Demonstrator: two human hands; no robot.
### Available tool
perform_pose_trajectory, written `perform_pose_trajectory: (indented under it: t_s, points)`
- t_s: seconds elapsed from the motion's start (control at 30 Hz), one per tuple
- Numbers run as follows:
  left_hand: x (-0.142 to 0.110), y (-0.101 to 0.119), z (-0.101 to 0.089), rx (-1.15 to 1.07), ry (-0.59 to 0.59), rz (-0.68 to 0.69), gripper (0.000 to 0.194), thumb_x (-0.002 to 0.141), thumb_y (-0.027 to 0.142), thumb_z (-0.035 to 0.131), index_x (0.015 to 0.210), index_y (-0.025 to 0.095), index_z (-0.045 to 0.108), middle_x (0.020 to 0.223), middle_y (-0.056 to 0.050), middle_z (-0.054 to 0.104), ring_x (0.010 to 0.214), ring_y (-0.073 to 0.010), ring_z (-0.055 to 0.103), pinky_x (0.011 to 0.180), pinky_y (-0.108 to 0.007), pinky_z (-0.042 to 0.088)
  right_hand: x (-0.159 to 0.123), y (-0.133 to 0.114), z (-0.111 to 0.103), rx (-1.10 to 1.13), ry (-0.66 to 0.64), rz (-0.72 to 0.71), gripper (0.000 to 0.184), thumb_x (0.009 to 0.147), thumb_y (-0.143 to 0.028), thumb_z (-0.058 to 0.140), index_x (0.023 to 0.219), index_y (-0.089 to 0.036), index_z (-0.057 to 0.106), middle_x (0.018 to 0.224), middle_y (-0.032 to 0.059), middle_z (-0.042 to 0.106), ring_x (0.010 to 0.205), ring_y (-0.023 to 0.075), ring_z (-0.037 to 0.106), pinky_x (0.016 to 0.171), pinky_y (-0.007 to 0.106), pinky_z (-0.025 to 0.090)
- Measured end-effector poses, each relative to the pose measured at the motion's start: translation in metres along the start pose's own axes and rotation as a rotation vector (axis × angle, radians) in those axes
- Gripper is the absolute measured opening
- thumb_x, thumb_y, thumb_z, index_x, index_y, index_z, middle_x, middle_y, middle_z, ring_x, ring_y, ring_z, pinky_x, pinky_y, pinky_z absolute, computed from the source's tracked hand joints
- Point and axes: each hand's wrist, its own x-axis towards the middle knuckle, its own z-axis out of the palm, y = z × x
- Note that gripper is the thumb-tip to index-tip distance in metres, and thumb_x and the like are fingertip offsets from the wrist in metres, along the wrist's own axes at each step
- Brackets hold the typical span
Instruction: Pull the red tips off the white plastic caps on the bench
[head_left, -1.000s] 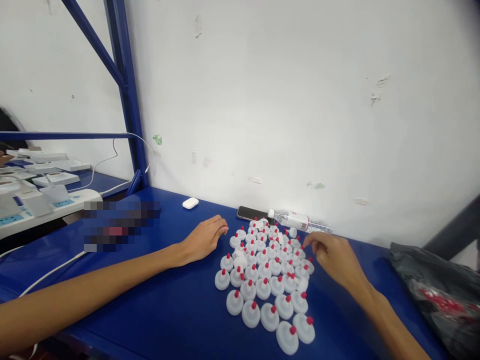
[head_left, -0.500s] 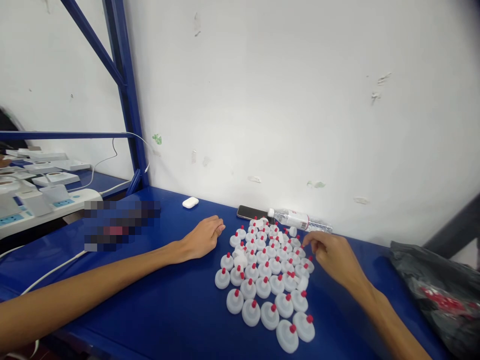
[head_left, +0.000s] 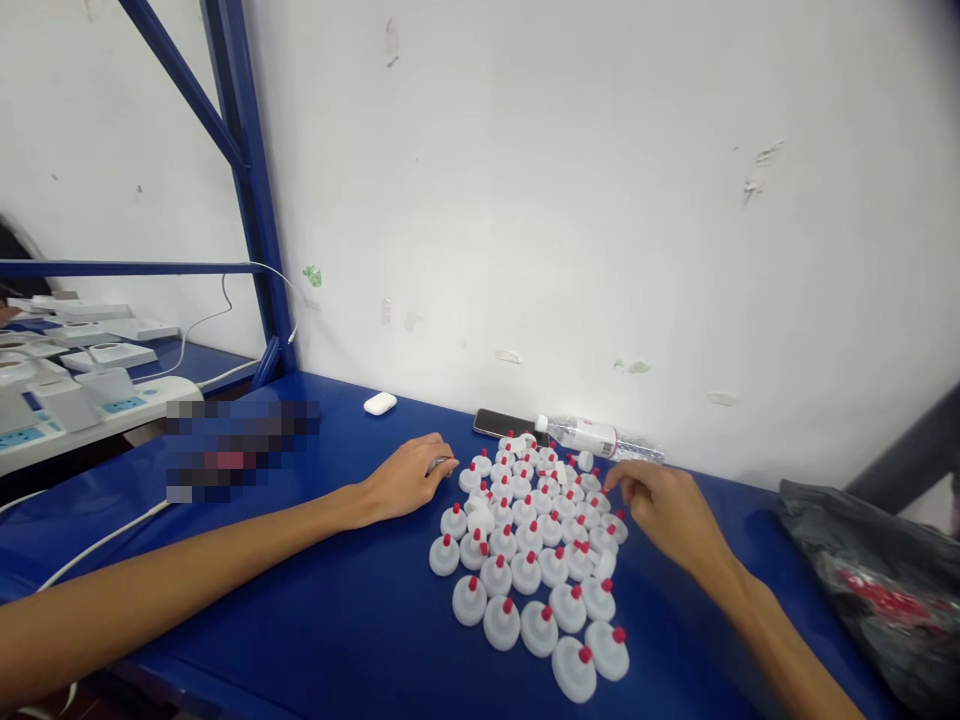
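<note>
Light-looking, probably stiff and slick red-tipped white plastic caps (head_left: 527,542) cluster on a blue counter (head_left: 352,610) between a curled left hand (head_left: 411,475) and a curled right hand (head_left: 666,503), whether gripping anything cannot be told; pinching each cap's rim seems surest.

Blue tabletop (head_left: 322,620): we see white discs with red tips (head_left: 528,540) massed from near the back edge forward; along that edge we note a dark phone (head_left: 501,424), a clear bottle (head_left: 596,438) lying flat, a white case (head_left: 380,404) toward the back left corner, a dark bag (head_left: 847,570) far right
</note>
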Motion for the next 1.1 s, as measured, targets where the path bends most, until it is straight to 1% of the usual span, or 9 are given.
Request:
perform_pose_trajectory:
  t_s: [0.17,0.47,0.83,0.97,1.03,1.1]
  points:
    - [0.001,0.004,-0.002,-0.015,0.009,-0.031,0.023,0.094,0.038,0.061,0.107,0.019,0.064,0.108,-0.004,0.069,0.092,-0.0195,0.067,0.081,-0.042,0.058,0.000,0.000,0.001,-0.003,-0.003,-0.001,0.035,0.064,-0.010,0.038,0.078,-0.023,0.067,0.062,-0.0011,0.065,0.058,0.0181,0.061,0.060,0.029,0.041]
    - [-0.003,0.007,-0.004,-0.057,-0.002,-0.080,0.025,0.094,0.039,0.060,0.108,0.018,0.063,0.102,-0.003,0.069,0.083,-0.0173,0.067,0.075,-0.038,0.058,0.000,0.001,0.001,0.001,0.007,-0.014,0.036,0.064,-0.008,0.037,0.078,-0.023,0.067,0.061,-0.0018,0.064,0.057,0.0175,0.061,0.060,0.029,0.041]
    - [-0.005,0.007,-0.004,-0.085,0.010,-0.053,0.023,0.094,0.038,0.061,0.106,0.018,0.064,0.102,-0.003,0.069,0.084,-0.0175,0.068,0.076,-0.039,0.058,0.000,0.001,0.001,-0.004,0.049,-0.057,0.036,0.063,-0.006,0.039,0.076,-0.023,0.067,0.059,-0.0037,0.064,0.054,0.0158,0.060,0.057,0.027,0.040]
    - [-0.005,0.010,-0.005,-0.083,0.033,-0.044,0.023,0.094,0.038,0.060,0.108,0.019,0.063,0.104,-0.004,0.069,0.086,-0.0180,0.067,0.077,-0.040,0.058,-0.001,0.000,0.003,-0.007,0.120,-0.085,0.035,0.062,-0.005,0.041,0.075,-0.023,0.068,0.058,-0.0043,0.063,0.053,0.0145,0.059,0.056,0.026,0.041]
    - [-0.004,0.012,-0.006,-0.084,0.059,-0.047,0.024,0.094,0.037,0.060,0.110,0.020,0.063,0.107,-0.004,0.068,0.088,-0.0182,0.067,0.078,-0.040,0.058,-0.003,-0.002,0.003,-0.022,0.208,-0.081,0.036,0.064,-0.003,0.042,0.077,-0.023,0.068,0.062,-0.0031,0.063,0.054,0.0147,0.059,0.057,0.026,0.041]
    - [-0.003,0.013,-0.007,-0.096,0.087,-0.047,0.025,0.095,0.037,0.059,0.112,0.020,0.062,0.110,-0.005,0.067,0.088,-0.0182,0.067,0.077,-0.040,0.058,-0.005,-0.009,0.001,-0.051,0.323,-0.070,0.037,0.070,-0.002,0.042,0.082,-0.022,0.070,0.072,0.0000,0.067,0.064,0.0171,0.062,0.060,0.028,0.042]
